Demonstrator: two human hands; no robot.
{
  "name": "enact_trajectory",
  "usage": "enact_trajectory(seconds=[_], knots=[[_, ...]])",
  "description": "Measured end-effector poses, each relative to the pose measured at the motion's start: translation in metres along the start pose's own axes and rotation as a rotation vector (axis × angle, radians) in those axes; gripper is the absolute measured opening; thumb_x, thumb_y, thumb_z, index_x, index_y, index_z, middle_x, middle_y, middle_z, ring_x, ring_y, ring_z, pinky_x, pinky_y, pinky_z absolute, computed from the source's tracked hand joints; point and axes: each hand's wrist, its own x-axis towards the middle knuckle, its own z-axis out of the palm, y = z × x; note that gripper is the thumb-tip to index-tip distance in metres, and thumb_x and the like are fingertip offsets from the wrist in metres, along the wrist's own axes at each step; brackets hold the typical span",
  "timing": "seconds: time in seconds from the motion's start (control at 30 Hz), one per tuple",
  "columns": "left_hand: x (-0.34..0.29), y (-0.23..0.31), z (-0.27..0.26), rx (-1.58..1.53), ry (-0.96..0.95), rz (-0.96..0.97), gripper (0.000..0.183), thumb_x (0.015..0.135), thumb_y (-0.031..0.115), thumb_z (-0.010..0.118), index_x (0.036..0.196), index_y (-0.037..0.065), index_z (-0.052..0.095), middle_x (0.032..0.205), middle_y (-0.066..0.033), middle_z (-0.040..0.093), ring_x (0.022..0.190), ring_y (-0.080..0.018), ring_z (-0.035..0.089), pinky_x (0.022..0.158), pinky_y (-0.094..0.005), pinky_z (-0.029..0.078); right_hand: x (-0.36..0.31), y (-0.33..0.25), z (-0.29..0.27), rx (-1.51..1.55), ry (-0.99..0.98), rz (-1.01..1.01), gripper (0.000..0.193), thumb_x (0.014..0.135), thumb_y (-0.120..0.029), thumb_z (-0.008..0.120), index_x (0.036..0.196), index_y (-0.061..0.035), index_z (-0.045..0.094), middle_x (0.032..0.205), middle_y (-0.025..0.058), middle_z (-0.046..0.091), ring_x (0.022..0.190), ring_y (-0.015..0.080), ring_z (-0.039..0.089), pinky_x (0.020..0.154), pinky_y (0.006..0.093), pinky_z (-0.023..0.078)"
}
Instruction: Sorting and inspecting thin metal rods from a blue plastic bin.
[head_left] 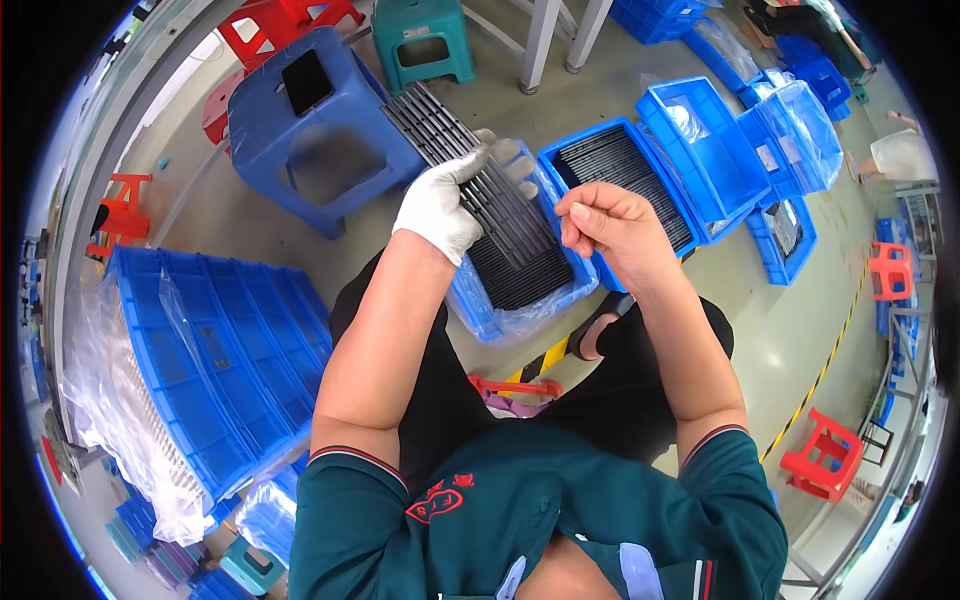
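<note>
My left hand (439,208), in a white glove, is closed round a flat bundle of long dark strips (511,214). Its thumb lies on top, and pale gloved fingertips show past the far side. The bundle slants above a blue crate (478,316) lined with clear plastic, where more dark strips (522,279) lie in rows. My bare right hand (618,228) hovers to the right, thumb and fingertips pinched together; whether anything small sits between them I cannot make out. Just beyond it stands a second blue crate (684,222) filled with similar dark strips (618,170).
A blue stool (262,115) with a black flat rectangle (307,82) on it stands at far left, beside a green stool (423,35). Stacked blue crates (215,350) in plastic rise by my left arm. More blue crates (705,150) stand at right, a red stool (826,457) lower right.
</note>
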Motion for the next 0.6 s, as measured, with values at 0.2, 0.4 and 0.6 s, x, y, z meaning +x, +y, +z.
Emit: enact_trajectory(seconds=[0.2, 0.4, 0.6], knots=[[-0.001, 0.000, 0.000, -0.023, -0.008, -0.006, 0.018, 0.096, 0.010, 0.046, 0.110, 0.004, 0.056, 0.111, -0.0188, 0.061, 0.110, -0.0394, 0.058, 0.086, -0.0544, 0.054, 0.001, 0.003, 0.001, -0.045, -0.024, 0.035, 0.014, 0.092, -0.011, 0.058, 0.098, 0.0001, 0.064, 0.077, 0.0054, 0.063, 0.065, 0.0093, 0.055, 0.060, 0.0204, 0.045], [-0.001, -0.001, -0.001, 0.017, 0.034, 0.014, 0.017, 0.097, 0.011, 0.046, 0.108, 0.004, 0.057, 0.109, -0.0181, 0.061, 0.107, -0.0392, 0.060, 0.085, -0.0547, 0.054, -0.003, 0.001, 0.011, -0.610, 0.044, -0.258, 0.013, 0.084, -0.006, 0.066, 0.096, -0.0035, 0.069, 0.078, 0.0058, 0.066, 0.068, 0.0127, 0.060, 0.061, 0.0235, 0.047], [-0.001, -0.001, 0.000, 0.005, 0.065, 0.006, 0.017, 0.097, 0.011, 0.047, 0.105, 0.004, 0.059, 0.107, -0.0181, 0.062, 0.105, -0.0391, 0.061, 0.083, -0.0553, 0.055, 0.002, 0.003, 0.011, -1.207, 0.118, -0.856, 0.011, 0.074, -0.004, 0.071, 0.084, -0.0040, 0.066, 0.076, 0.0081, 0.065, 0.068, 0.0239, 0.061, 0.062, 0.0305, 0.048]])
